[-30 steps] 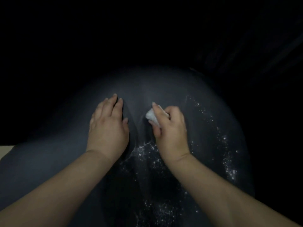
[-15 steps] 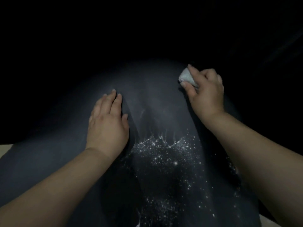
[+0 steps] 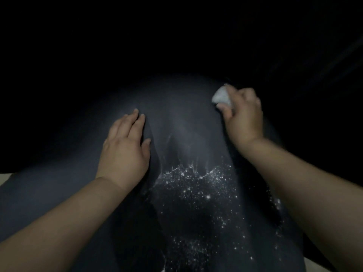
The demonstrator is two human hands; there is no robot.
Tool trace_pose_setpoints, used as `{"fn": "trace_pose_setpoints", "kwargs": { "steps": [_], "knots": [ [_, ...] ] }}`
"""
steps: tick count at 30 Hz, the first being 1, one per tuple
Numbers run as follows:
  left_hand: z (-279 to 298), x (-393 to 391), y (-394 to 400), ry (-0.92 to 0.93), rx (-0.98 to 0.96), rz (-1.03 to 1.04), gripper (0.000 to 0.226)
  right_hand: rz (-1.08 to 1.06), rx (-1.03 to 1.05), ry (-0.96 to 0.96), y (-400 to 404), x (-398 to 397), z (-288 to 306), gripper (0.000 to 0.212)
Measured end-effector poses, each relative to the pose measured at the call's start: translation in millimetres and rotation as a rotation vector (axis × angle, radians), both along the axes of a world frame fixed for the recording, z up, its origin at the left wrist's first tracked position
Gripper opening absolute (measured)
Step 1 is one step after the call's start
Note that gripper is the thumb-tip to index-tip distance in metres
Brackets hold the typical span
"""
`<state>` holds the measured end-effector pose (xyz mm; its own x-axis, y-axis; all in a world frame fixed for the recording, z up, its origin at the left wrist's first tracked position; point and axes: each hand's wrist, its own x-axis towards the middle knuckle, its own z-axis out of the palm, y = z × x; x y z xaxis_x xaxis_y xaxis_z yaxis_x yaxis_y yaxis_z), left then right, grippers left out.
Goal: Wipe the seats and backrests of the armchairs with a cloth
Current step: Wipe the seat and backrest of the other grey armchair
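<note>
The dark armchair point(image 3: 188, 122) fills the middle of the frame; wet sparkly drops cover its lower middle, so wiping looks only partly done. The left hand point(image 3: 125, 146) presses flat. The right hand point(image 3: 242, 116) squeezes a small white cloth point(image 3: 221, 97) at upper right, maybe touching.

Left hand point(image 3: 125, 148) flat, fingers straight; right hand point(image 3: 242, 116) apparently curled, gripping.

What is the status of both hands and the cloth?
Left hand flat on the armchair. Right hand grips the cloth, far right edge. Nothing in the way.
</note>
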<state>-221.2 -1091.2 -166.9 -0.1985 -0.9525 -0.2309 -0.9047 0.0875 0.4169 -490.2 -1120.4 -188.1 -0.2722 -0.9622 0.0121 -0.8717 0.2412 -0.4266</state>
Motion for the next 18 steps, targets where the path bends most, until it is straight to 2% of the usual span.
{"fn": "trace_pose_setpoints", "kwargs": {
  "steps": [4, 6, 12, 15, 18],
  "knots": [
    [3.2, 2.6, -0.7, 0.018, 0.020, -0.012, 0.055, 0.190, -0.026, -0.056, 67.3, 55.5, 5.7, 0.051],
    [5.4, 6.4, -1.0, 0.034, 0.017, -0.027, 0.053, 0.291, -0.018, -0.075, 77.9, 57.8, 10.5, 0.052],
    [5.6, 26.7, 8.0, 0.024, 0.002, 0.004, 0.052, 0.075, -0.093, -0.067, -7.7, 58.9, 9.4, 0.049],
    [3.0, 31.5, 16.8, 0.008, 0.007, -0.035, 0.054, 0.124, -0.054, -0.010, 1.6, 87.0, 3.7, 0.049],
    [3.2, 34.5, 21.9, 0.020, 0.015, -0.046, 0.054, 0.270, -0.078, -0.046, 55.0, 98.2, 4.1, 0.039]
  ]
}}
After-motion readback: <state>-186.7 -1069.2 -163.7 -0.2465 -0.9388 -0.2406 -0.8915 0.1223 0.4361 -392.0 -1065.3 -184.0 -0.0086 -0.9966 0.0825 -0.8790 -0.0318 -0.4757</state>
